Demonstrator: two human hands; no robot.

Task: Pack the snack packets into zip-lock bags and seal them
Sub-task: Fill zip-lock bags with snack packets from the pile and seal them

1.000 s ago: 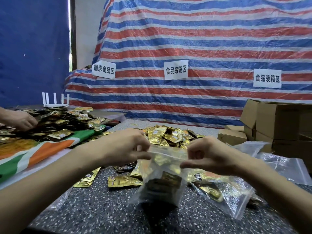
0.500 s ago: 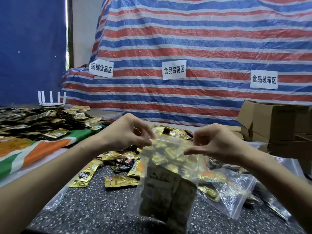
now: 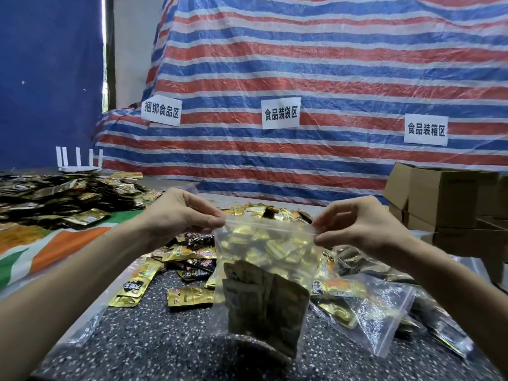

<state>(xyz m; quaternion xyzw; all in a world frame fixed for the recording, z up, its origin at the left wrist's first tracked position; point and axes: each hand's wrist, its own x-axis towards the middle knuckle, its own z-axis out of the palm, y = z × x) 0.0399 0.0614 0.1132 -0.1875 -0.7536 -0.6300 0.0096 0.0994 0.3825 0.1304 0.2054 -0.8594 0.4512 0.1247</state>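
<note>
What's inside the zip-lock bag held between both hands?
Several dark snack packets sit low in the zip-lock bag, overlapping, so their count is hidden. The gold pile shows through above.

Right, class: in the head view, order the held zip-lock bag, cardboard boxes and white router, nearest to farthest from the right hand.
1. zip-lock bag: pinched in the right hand.
2. cardboard boxes: right side.
3. white router: far left.
</note>
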